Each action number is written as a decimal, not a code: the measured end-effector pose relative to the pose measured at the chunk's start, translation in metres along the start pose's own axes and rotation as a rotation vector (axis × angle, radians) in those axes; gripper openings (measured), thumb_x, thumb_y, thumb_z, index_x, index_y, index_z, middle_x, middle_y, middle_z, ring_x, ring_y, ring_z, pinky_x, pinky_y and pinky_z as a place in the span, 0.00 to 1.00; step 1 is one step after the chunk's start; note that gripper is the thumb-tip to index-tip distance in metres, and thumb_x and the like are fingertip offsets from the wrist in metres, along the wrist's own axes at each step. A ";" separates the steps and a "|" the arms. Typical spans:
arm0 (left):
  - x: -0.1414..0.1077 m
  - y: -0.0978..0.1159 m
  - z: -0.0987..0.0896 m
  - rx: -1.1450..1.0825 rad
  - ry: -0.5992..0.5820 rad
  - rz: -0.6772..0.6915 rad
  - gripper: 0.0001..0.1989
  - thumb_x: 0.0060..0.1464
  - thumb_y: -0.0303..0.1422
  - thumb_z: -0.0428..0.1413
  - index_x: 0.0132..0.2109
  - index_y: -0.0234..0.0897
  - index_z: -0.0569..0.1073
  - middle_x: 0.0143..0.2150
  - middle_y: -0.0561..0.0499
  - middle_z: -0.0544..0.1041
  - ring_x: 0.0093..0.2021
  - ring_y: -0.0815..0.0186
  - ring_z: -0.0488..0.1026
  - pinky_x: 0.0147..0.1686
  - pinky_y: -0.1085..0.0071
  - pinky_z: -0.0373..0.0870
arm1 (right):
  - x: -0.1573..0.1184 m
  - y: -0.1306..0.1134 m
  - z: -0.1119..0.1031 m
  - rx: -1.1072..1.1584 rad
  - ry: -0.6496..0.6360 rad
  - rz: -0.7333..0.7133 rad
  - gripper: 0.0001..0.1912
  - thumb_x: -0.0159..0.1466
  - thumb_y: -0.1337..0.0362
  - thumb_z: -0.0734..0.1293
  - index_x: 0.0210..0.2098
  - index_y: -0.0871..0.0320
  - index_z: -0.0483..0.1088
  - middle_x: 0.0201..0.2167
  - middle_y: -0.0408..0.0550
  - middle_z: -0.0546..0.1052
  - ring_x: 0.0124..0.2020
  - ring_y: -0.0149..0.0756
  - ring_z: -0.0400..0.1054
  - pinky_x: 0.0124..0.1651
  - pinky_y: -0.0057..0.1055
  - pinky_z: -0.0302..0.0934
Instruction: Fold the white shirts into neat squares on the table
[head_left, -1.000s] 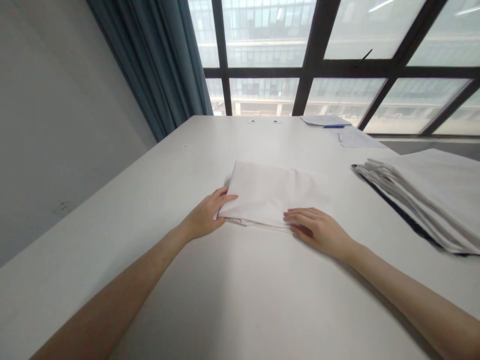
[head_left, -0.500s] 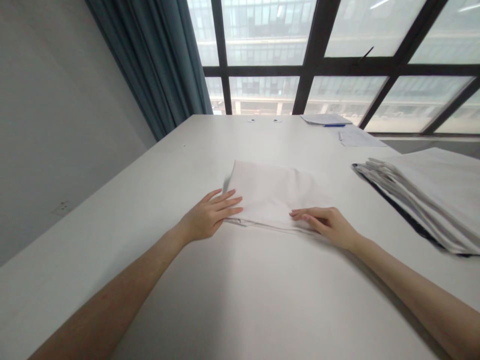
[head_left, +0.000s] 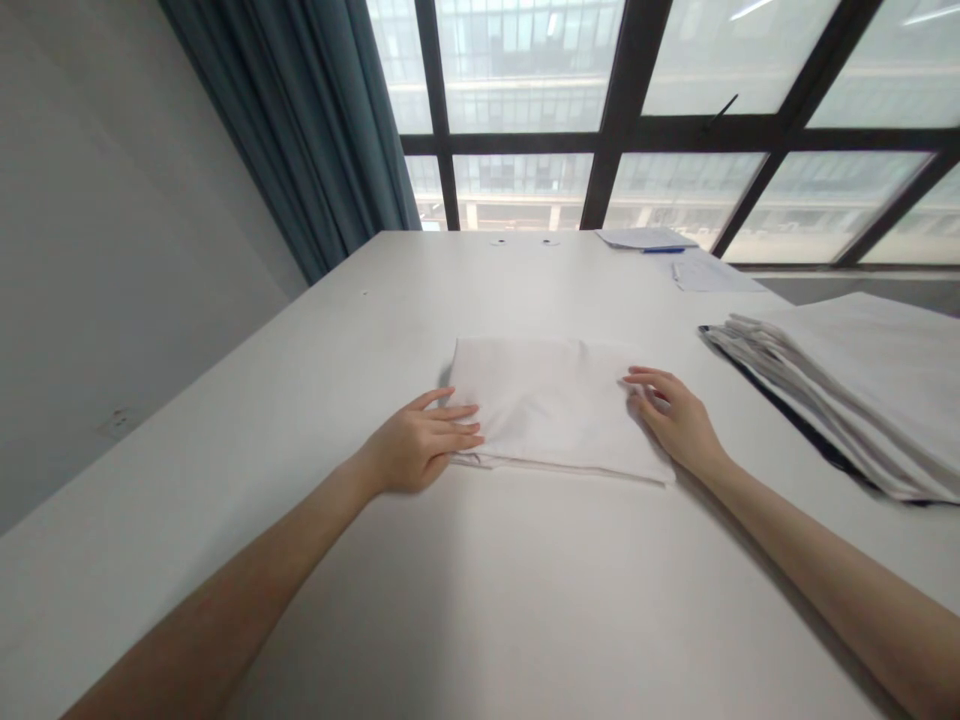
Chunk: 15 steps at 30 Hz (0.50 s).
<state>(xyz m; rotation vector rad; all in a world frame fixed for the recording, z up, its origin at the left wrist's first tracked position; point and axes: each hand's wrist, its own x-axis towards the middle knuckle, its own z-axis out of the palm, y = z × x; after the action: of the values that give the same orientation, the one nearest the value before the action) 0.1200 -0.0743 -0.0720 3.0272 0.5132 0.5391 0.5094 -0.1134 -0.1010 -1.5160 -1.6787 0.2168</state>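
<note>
A folded white cloth (head_left: 551,400) lies flat in front of me, with slight creases across its top and layered edges along its near side. My left hand (head_left: 424,435) rests on its left edge, fingers spread and laid flat over the fabric. At the right edge is my right hand (head_left: 675,415), its fingers loosely curved, with a gap between thumb and fingers. The right fingertips touch the cloth or lie just over it; nothing shows gripped in them.
On the right of the white table (head_left: 480,590) lies a stack of folded white cloths (head_left: 862,390) with a dark layer beneath. Papers (head_left: 645,238) and a blue pen (head_left: 664,250) are at the far right edge, by the window. A blue curtain (head_left: 300,130) hangs at the left.
My right hand has moved from the cloth's near side out to its right edge and farther away. The cloth's far edge now lies straighter. My left hand stays on the left edge.
</note>
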 end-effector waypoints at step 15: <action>0.027 0.041 0.019 -0.125 -0.141 -0.068 0.23 0.65 0.36 0.48 0.66 0.41 0.59 0.68 0.46 0.60 0.68 0.60 0.55 0.64 0.59 0.58 | -0.001 -0.009 -0.002 0.038 -0.032 -0.013 0.14 0.62 0.60 0.64 0.46 0.55 0.72 0.50 0.54 0.70 0.43 0.40 0.71 0.44 0.39 0.69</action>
<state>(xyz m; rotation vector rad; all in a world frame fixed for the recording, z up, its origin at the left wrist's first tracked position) 0.1634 -0.1033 -0.0771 2.8894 0.5509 0.3380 0.5045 -0.1173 -0.0946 -1.4802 -1.6994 0.2656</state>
